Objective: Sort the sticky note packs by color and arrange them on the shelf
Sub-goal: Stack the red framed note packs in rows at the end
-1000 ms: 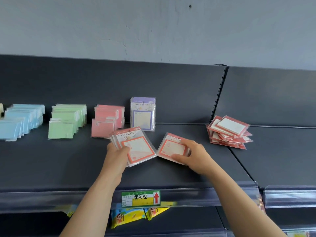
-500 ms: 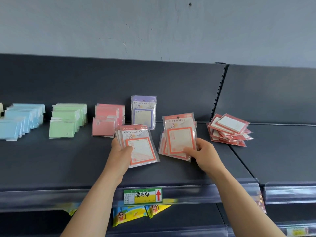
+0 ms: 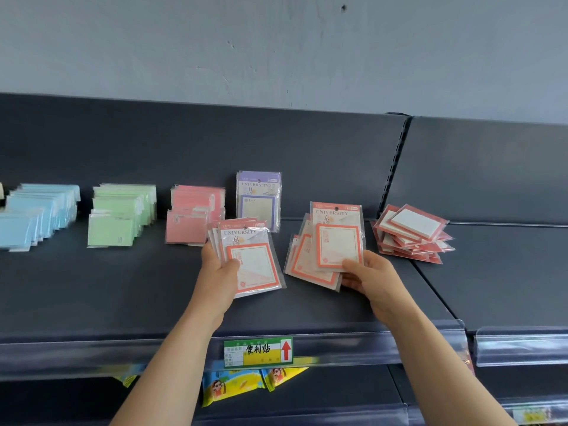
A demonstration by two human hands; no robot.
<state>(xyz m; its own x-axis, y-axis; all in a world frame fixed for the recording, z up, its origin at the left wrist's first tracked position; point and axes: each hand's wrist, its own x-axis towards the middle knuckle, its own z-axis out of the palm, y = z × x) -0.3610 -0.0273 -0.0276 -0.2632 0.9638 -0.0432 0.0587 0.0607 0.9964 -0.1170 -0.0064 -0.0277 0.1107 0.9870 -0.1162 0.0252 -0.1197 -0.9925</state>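
With each hand pinching a fan of orange-bordered packs — left hand [image 3: 218, 276] on the left fan [image 3: 252, 259], right hand [image 3: 370, 276] on the right fan [image 3: 325, 250] — square both fans into one stack before standing it beside the purple pack [image 3: 259, 199].

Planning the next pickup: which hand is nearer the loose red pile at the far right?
Right. The right hand sits just left of the loose red pile; the left hand is much farther left.

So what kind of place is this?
Probably a shop's stationery aisle: a dark grey metal shelf with a clear plastic price rail, a green-and-yellow price label, and wrapped sticky note packs sorted by colour.
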